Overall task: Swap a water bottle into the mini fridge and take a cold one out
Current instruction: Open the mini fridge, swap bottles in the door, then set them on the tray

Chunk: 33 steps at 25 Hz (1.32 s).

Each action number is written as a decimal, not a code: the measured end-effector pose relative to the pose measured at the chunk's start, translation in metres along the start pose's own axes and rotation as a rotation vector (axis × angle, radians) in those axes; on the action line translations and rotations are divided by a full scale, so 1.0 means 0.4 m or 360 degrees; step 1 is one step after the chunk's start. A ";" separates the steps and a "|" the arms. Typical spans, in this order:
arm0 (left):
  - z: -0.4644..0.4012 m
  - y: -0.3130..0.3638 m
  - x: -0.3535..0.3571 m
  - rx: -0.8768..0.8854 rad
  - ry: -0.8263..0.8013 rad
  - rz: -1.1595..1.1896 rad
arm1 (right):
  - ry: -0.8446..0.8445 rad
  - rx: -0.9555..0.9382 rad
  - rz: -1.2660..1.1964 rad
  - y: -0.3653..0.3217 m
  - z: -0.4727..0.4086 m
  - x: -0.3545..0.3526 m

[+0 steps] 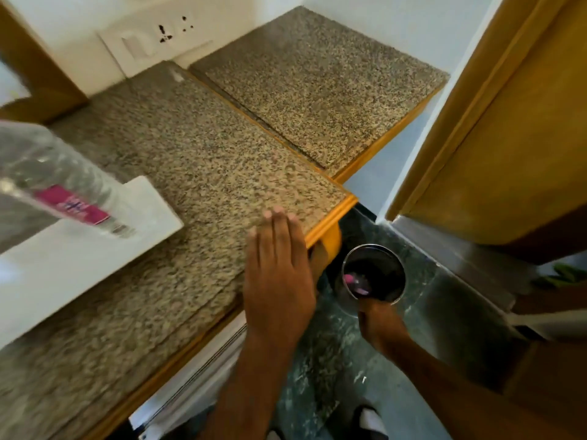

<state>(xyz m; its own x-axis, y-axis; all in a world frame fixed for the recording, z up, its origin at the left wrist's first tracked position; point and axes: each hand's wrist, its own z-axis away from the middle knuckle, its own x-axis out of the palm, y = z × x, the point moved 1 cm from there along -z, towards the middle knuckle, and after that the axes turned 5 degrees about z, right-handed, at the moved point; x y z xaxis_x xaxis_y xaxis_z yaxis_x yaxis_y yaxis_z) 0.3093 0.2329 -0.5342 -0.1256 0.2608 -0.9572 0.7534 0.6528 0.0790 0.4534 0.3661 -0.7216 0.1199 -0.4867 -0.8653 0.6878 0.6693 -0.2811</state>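
A clear plastic water bottle (60,182) with a pink label is blurred at the left, leaning over a white slab (95,258) on the granite counter (203,160). No hand touches it. My left hand (278,274) lies flat on the counter's front corner, fingers together and thumb hooked over the wooden edge. My right hand (379,322) hangs lower, fingers curled beside the rim of a steel bin (373,274); I cannot tell whether it holds anything. The white top edge of what looks like the fridge door (190,392) shows under the counter.
A second, lower granite shelf (320,84) lies at the back right. A wooden door (508,138) stands to the right. The floor is dark green stone (333,376). A wall switch plate (152,42) is behind the counter.
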 end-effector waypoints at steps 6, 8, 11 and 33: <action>0.482 -0.157 0.254 -0.0154 -0.0483 0.0004 | 0.0208 -0.0788 0.0191 -0.256 0.010 0.173; 0.572 -0.247 0.343 -0.0506 -0.0721 0.0024 | 0.0194 -0.1023 0.0225 -0.344 -0.004 0.240; 0.660 -0.388 0.399 -0.1287 -0.0901 0.0180 | 0.0053 -0.1225 0.0279 -0.458 0.009 0.311; 0.763 -0.502 0.428 -0.0931 -0.0709 -0.0051 | 0.0270 -0.1270 0.0698 -0.527 0.054 0.412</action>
<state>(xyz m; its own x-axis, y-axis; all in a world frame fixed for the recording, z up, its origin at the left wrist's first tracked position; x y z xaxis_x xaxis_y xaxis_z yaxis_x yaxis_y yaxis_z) 0.3335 -0.0707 -0.7990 0.2259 0.0027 -0.9741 0.2703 0.9605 0.0654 0.3437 0.1327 -0.7957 0.1032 -0.0520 -0.9933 -0.0984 0.9932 -0.0622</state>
